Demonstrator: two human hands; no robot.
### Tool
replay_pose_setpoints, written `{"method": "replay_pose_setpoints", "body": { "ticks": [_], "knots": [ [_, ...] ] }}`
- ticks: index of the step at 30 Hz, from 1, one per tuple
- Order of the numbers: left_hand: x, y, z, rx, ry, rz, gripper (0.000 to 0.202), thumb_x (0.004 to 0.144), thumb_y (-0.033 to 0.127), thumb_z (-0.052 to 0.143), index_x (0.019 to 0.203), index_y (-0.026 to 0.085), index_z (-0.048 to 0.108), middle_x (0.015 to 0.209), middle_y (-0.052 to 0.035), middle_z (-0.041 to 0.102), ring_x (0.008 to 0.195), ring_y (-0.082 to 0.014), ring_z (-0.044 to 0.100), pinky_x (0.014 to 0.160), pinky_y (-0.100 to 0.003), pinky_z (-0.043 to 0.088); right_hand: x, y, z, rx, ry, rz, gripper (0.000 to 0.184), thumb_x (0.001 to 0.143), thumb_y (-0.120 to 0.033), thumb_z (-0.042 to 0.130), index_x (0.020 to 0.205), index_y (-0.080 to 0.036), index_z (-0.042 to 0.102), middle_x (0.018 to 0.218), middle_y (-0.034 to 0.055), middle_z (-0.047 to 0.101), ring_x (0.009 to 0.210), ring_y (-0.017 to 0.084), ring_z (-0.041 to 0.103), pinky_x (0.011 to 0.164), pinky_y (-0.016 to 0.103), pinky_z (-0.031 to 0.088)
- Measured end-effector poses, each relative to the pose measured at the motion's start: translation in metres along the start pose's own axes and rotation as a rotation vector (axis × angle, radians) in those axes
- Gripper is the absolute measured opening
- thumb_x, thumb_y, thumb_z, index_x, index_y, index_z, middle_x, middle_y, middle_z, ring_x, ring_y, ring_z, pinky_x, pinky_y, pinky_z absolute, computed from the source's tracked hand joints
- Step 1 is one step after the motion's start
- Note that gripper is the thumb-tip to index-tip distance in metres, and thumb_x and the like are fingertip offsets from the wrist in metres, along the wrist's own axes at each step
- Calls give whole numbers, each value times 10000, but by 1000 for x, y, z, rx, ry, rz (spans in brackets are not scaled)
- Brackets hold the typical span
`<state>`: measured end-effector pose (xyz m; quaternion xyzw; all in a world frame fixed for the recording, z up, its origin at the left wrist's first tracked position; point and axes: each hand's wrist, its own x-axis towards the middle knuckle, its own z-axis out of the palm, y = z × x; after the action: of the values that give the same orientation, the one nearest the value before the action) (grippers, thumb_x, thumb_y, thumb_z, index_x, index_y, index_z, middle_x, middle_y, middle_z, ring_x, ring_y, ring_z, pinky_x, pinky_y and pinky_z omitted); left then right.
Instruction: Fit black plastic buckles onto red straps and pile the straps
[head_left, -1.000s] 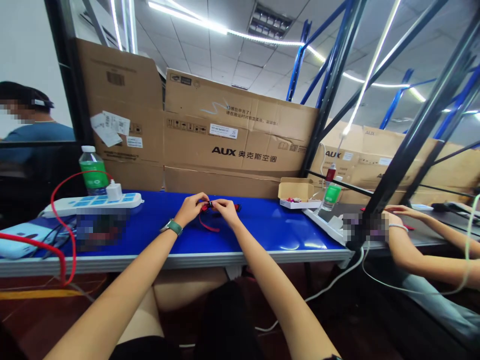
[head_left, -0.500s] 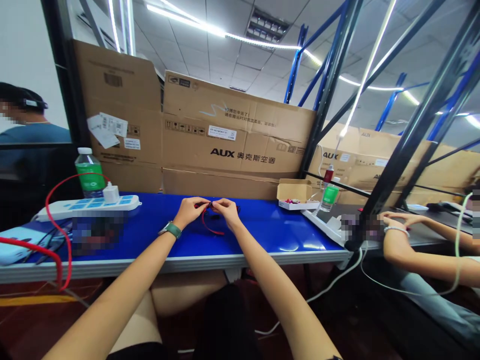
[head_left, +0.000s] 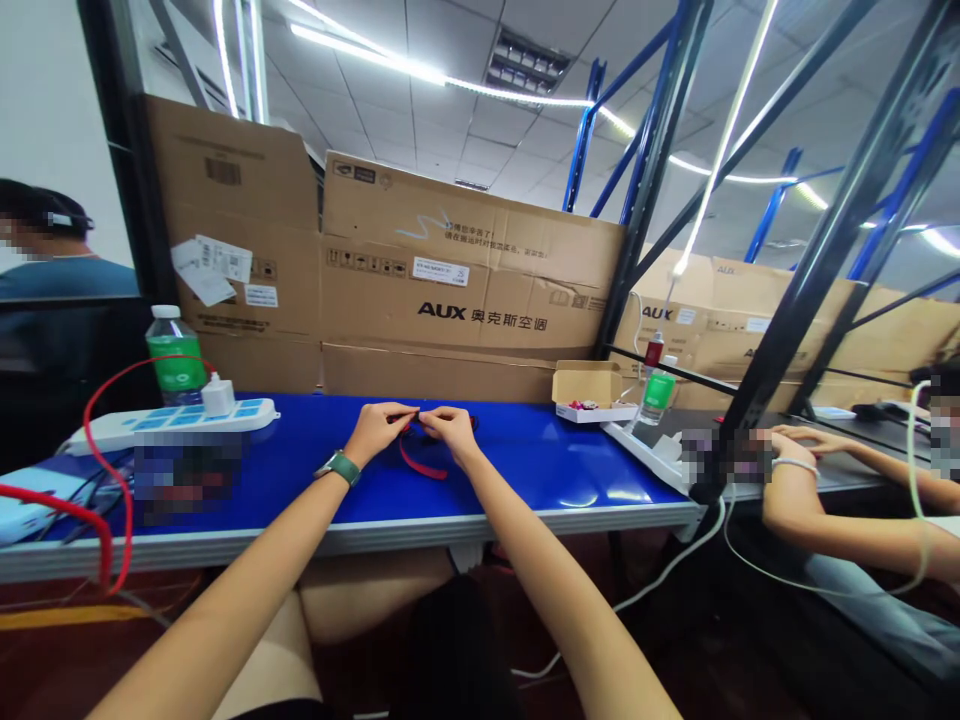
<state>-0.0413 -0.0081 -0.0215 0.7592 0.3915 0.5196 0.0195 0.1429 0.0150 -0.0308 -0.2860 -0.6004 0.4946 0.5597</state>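
On the blue bench [head_left: 517,450], mid-length near the front edge, the left hand [head_left: 379,432] and right hand [head_left: 450,430] pinch a red cord [head_left: 420,465] together, a power strip [head_left: 172,423] lying leftward, cardboard boxes [head_left: 472,285] lining the back edge

Between your left hand [head_left: 377,430] and right hand [head_left: 450,428] runs a red cord [head_left: 421,465] with black parts, bright against the glossy royal-blue tabletop [head_left: 540,465], and a green watch strap [head_left: 337,467] circles your left wrist. Toward your left you have a white power strip [head_left: 165,426] with blue switches, a bottle [head_left: 176,362] with a green label, and a vivid red cable [head_left: 94,425]. Straight ahead, the tan cardboard boxes [head_left: 465,260] carry black AUX lettering, and the shelving frame [head_left: 581,130] shows both blue and black bars.
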Motion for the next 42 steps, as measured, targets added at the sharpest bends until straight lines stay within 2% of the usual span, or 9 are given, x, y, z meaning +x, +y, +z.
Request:
{"method": "replay_pose_setpoints", "body": {
  "ticks": [6,10,13,19,25,31,33,37,42],
  "knots": [
    [1,1,1,-19,-13,26,252,880,371,624,999,233,798,1008,-47,789,923,-230,736,847,-330,566,3,3,-3,3,-13,-60,413,596,-476,854,826,-151,746,773,44,743,704,177,687,714,288,554],
    [2,6,1,0,-7,9,203,873,320,622,936,229,793,934,-26,793,857,-212,732,820,-299,554,4,2,-1,-44,7,-77,446,617,-507,848,859,-165,694,755,33,725,741,195,707,678,279,557],
    [1,8,-1,38,5,1,190,874,275,594,885,224,777,880,-11,788,817,-200,723,794,-278,539,0,-1,3,-61,-36,-36,473,655,-538,824,908,-177,654,777,26,716,771,191,711,654,263,553],
    [1,8,-1,57,5,-15,158,872,236,553,878,209,708,834,-16,760,782,-186,692,744,-264,504,-6,-5,5,84,-102,36,570,594,-454,892,1001,-199,585,833,4,710,745,150,692,674,258,556],
    [3,9,-2,59,14,-13,170,862,184,505,880,200,674,820,-20,726,771,-180,665,704,-259,478,-3,-4,8,43,-119,13,511,633,-446,862,999,-202,602,800,-15,671,706,128,646,561,199,467],
    [3,0,-6,-22,132,-68,147,884,217,499,886,200,646,807,-22,711,746,-176,671,710,-268,500,-5,-5,5,2,-137,-6,511,635,-450,857,1016,-182,645,859,14,690,772,152,669,670,250,519],
    [3,-2,-7,-69,107,-80,148,890,233,501,918,200,643,840,-27,717,769,-179,684,729,-277,516,-5,-5,3,-12,-159,10,533,675,-479,829,1076,-178,647,876,32,701,769,166,682,654,264,525],
    [0,2,-8,-84,43,-33,253,847,218,549,1084,199,634,1076,-63,715,903,-199,693,808,-313,543,1,0,1,-58,-143,-56,542,699,-477,815,1118,-178,643,851,30,713,741,160,672,675,269,522],
    [-3,6,-3,-133,-182,39,393,838,321,661,1214,212,628,1140,-81,713,980,-227,690,872,-349,554,5,4,-2,-54,-188,-88,533,675,-438,834,1101,-188,632,880,33,730,819,180,686,800,309,533]
  ]
}}
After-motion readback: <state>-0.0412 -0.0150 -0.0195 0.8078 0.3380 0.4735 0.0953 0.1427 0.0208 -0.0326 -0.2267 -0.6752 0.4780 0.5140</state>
